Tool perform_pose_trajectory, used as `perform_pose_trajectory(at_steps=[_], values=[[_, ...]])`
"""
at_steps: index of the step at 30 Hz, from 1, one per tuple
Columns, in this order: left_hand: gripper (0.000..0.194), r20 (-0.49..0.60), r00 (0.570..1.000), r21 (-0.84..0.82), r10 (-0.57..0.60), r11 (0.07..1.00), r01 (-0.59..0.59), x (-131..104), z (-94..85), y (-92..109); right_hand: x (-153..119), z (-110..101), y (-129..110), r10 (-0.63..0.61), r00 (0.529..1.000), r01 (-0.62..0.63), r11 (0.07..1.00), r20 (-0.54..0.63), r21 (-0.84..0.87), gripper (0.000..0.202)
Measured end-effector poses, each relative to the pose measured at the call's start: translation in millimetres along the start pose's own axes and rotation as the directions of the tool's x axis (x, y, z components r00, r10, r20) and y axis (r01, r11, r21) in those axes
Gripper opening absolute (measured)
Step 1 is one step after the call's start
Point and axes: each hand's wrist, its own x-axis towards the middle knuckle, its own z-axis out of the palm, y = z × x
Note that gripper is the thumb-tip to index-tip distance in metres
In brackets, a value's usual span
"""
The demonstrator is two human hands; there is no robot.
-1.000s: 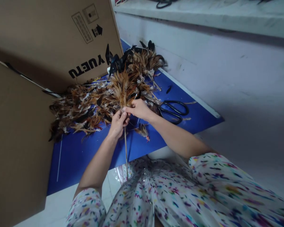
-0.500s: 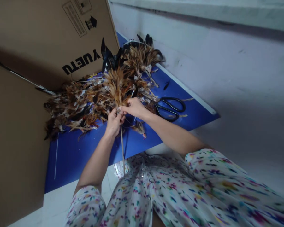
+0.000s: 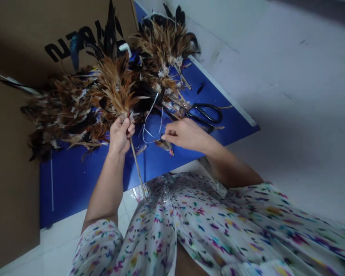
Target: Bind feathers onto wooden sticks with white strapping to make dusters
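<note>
My left hand (image 3: pixel 121 135) is closed around the neck of a feather duster (image 3: pixel 115 80), where brown feathers meet a thin stick (image 3: pixel 137 165). Long black feathers top the duster, and its stick slants down toward my lap. To the right, my right hand (image 3: pixel 186 135) is pinched on a thin pale string (image 3: pixel 148 141), which hangs in a loose loop between the hands. Black-handled scissors (image 3: pixel 208 106) lie just beyond the right hand, their blades hidden among feathers. Under the right fingers a small feather tuft (image 3: pixel 166 145) rests on the blue table (image 3: pixel 83 180).
Loose brown feathers (image 3: pixel 66 103) are heaped across the left and back of the table. Another brown and black feather bundle (image 3: pixel 163 38) lies at the back. Large cardboard boxes (image 3: pixel 11 161) stand at the left, and a pale wall (image 3: pixel 276 96) closes off the right.
My hands, together at the duster's neck before, are now apart. The left has shifted left with the duster; the right has drawn away to the right with the string. The view has tilted down.
</note>
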Motion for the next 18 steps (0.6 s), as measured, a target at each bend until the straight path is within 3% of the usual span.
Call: perform_pose_trajectory(at_steps=[4,8,11,13,15,18], values=[[0.014,0.01,1.0,-0.029,-0.022,0.999,0.022,2,-0.8,-2,-22,17,-2,0.092,0.986,-0.056,0.969,0.142,-0.243,0.024],[0.016,0.052,0.999,-0.043,-0.007,0.999,0.009,1,-1.2,-3,-23,27,-1,0.085,0.972,-0.037,0.977,0.218,-0.212,0.012],[0.019,0.055,0.998,-0.059,-0.017,0.998,0.02,0,-2.0,-3,-22,25,5,0.062,0.976,-0.055,0.998,0.21,-0.037,0.014],[0.02,0.05,0.998,-0.075,-0.036,0.996,0.04,0,-2.3,-3,-20,20,7,0.033,0.989,-0.058,0.981,0.141,0.183,0.017],[0.021,0.05,0.997,-0.089,-0.059,0.994,0.063,-1,-2.3,-4,-15,13,6,0.033,0.999,-0.044,0.9,0.031,0.433,0.02],[0.022,0.058,0.995,-0.104,-0.079,0.991,0.085,-1,-2.3,-5,3,6,-6,0.103,0.99,-0.006,0.705,-0.094,0.709,0.025]])
